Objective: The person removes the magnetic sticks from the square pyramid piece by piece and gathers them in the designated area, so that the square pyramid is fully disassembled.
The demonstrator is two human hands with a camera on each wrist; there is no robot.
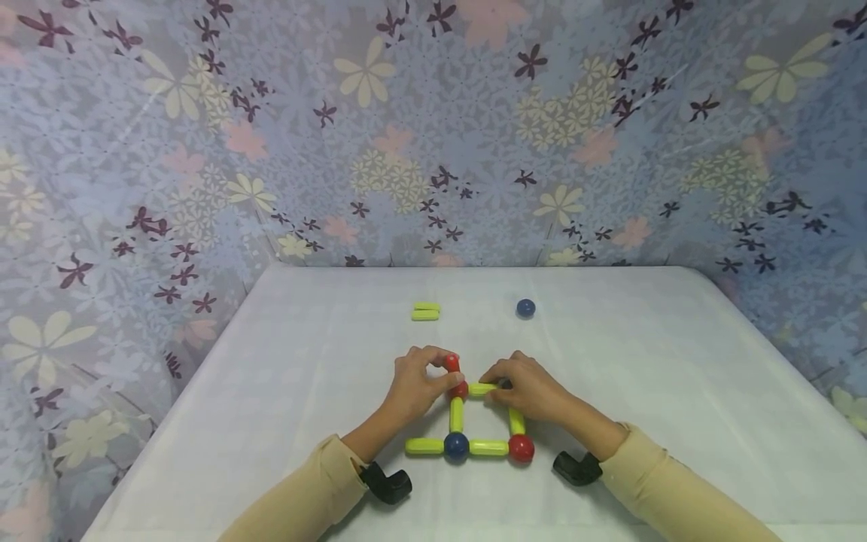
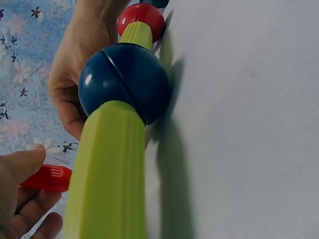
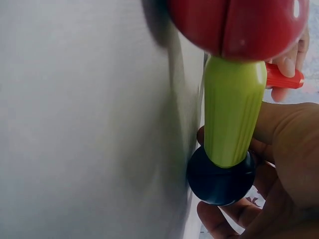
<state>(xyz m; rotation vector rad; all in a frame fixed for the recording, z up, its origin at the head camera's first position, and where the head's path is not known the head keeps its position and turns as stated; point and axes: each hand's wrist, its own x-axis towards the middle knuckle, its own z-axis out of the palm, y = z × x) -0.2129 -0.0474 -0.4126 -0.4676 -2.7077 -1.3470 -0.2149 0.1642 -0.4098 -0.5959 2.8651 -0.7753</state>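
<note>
A square of yellow-green rods and balls lies on the table. Its near side has a blue ball [image 1: 457, 447] and a red ball [image 1: 521, 449], joined by a rod [image 1: 489, 448]; another rod [image 1: 424, 446] sticks out leftward. At the far left corner, my left hand [image 1: 415, 384] pinches a short red rod [image 1: 451, 363] that stands up at another red ball [image 1: 459, 389]; whether they are joined I cannot tell. My right hand [image 1: 531, 385] holds the far right corner, its fingers around a dark blue ball [image 3: 222, 179] and near the far rod [image 1: 482, 389].
Two yellow-green rods [image 1: 425, 315] lie side by side toward the back of the white table [image 1: 325, 339]. A loose blue ball [image 1: 525, 308] sits to their right. Black wrist mounts [image 1: 387, 484] hang under both sleeves. Behind the table is a flowered cloth [image 1: 433, 135].
</note>
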